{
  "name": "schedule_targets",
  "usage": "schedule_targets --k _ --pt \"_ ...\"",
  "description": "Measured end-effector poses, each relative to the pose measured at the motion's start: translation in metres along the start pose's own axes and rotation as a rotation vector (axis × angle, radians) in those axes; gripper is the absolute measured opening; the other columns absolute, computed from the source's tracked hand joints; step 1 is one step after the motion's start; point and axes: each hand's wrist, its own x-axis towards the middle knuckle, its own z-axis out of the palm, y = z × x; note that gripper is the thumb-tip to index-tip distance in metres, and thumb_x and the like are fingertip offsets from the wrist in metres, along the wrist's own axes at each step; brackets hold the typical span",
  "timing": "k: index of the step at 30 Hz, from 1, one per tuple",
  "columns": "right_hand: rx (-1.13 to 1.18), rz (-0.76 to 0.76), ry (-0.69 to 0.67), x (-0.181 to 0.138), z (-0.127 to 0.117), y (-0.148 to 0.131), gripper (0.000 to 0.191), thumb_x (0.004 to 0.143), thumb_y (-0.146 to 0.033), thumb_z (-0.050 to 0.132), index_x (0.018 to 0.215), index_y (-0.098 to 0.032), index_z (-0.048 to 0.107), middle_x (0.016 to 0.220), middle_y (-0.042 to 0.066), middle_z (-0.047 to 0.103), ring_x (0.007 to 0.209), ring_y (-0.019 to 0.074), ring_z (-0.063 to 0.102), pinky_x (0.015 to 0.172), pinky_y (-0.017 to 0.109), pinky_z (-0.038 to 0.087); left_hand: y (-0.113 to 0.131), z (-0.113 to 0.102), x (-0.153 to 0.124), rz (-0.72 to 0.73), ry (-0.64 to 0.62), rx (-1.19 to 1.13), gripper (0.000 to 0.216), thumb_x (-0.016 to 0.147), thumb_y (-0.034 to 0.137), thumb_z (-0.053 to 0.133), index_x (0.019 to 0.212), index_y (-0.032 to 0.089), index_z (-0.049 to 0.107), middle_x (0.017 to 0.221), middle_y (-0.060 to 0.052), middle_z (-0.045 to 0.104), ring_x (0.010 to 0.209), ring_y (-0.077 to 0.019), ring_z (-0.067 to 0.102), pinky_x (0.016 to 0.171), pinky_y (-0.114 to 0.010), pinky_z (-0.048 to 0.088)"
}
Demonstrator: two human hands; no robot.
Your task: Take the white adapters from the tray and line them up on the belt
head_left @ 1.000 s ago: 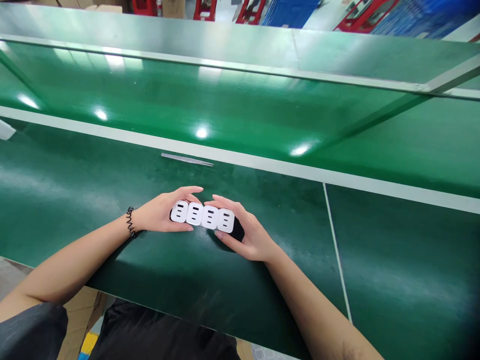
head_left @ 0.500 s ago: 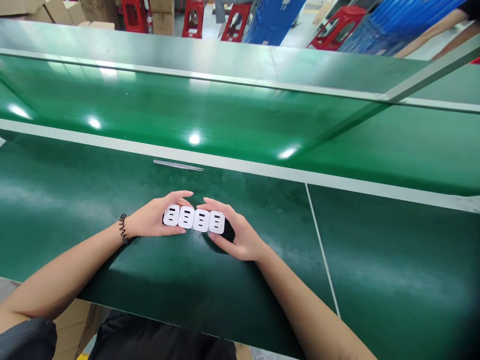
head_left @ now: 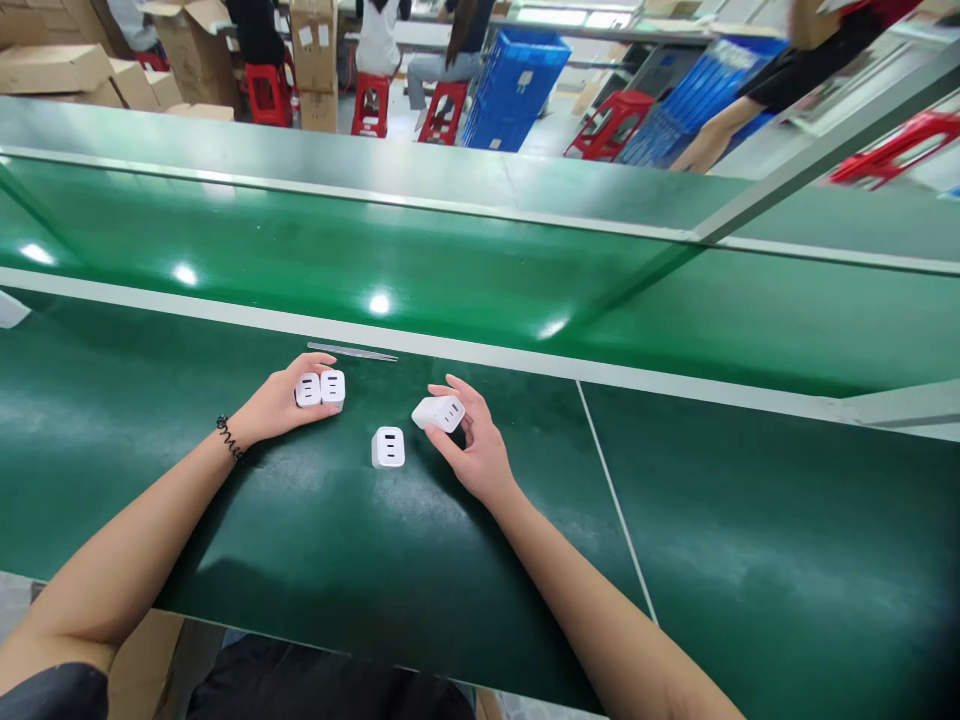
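Two white USB chargers (head_left: 320,389) stand side by side with their port faces up, and my left hand (head_left: 283,402) is closed around them. A single white charger (head_left: 388,448) stands alone on the green work surface between my hands, ports upward. Another white charger (head_left: 442,412) is tilted in the fingers of my right hand (head_left: 477,440), its port face turned to the right. Behind my left hand lie thin metal tweezers (head_left: 352,351).
A pale rail (head_left: 450,347) runs behind the work surface (head_left: 300,540), with a green conveyor belt (head_left: 300,250) beyond it. A slanted metal post (head_left: 810,150) rises at the right. Farther back are people, red stools (head_left: 442,112), blue crates (head_left: 514,90) and cartons (head_left: 56,72).
The row of four chargers has been split: two moved left with my left hand, one stands alone, and one is tilted in my right hand. The view has tipped up slightly.
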Motion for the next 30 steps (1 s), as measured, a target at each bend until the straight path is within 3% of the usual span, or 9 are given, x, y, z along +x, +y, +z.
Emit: schedule_targets --k 4,11,16,22,25,28,30 --pt "-0.12 0.038 0.051 0.006 -0.002 0.004 0.058 0.087 -0.038 0.064 0.14 -0.026 0.043 0.129 0.01 0.066 0.109 0.025 0.065 0.103 0.049 0.048 -0.013 -0.017 0.006 -0.056 0.01 -0.021 0.059 0.073 0.058 0.072 0.118 0.024 0.055 0.111 -0.004 0.066 0.093 -0.0207 0.064 0.075 -0.029 0.051" --pt "-0.004 0.063 0.077 0.013 -0.001 0.012 0.057 0.08 -0.046 0.069 0.128 -0.024 0.046 0.128 0.014 0.064 0.114 0.0256 0.065 0.099 0.046 0.053 -0.025 -0.023 0.009 -0.046 0.015 -0.057 0.058 0.072 0.053 0.073 0.119 0.024 0.056 0.098 0.0 0.065 0.084 -0.0179 0.059 0.073 -0.027 0.046" --pt "-0.099 0.02 -0.166 0.046 0.001 -0.014 0.046 0.082 -0.042 0.066 0.123 -0.025 0.053 0.124 0.01 0.065 0.113 0.0252 0.065 0.101 0.047 0.052 -0.03 -0.02 0.01 -0.021 0.002 -0.104 0.057 0.073 0.05 0.074 0.12 0.024 0.057 0.095 0.0 0.066 0.083 -0.0176 0.06 0.072 -0.026 0.046" --pt "-0.143 -0.021 -0.448 0.095 0.047 -0.053 0.044 0.072 -0.026 0.076 0.114 -0.026 0.062 0.111 0.005 0.07 0.105 0.0254 0.066 0.099 0.051 0.05 -0.036 -0.019 0.013 0.033 -0.009 -0.142 0.058 0.073 0.051 0.074 0.121 0.024 0.055 0.106 -0.002 0.067 0.092 -0.0197 0.063 0.08 -0.029 0.049" --pt "-0.102 0.0 -0.531 0.103 0.062 -0.056 0.057 0.069 -0.027 0.08 0.123 -0.026 0.059 0.117 0.006 0.069 0.107 0.0247 0.065 0.1 0.051 0.05 -0.037 -0.019 0.013 0.06 -0.013 -0.15 0.058 0.074 0.051 0.074 0.122 0.023 0.054 0.111 -0.002 0.068 0.097 -0.0207 0.063 0.083 -0.031 0.05" --pt "-0.026 0.048 -0.578 0.102 0.053 -0.048 0.078 0.066 -0.032 0.084 0.137 -0.03 0.051 0.129 0.008 0.065 0.113 0.025 0.064 0.101 0.05 0.051 -0.039 -0.018 0.014 0.073 -0.018 -0.155 0.057 0.075 0.051 0.074 0.12 0.023 0.055 0.115 -0.003 0.067 0.099 -0.0217 0.064 0.086 -0.032 0.05" --pt "0.042 0.087 -0.581 0.098 0.041 -0.038 0.075 0.069 -0.038 0.082 0.137 -0.029 0.052 0.129 0.009 0.065 0.113 0.025 0.065 0.099 0.049 0.053 -0.04 -0.017 0.015 0.072 -0.017 -0.151 0.058 0.074 0.051 0.074 0.121 0.023 0.055 0.118 -0.004 0.067 0.101 -0.023 0.064 0.088 -0.034 0.05"
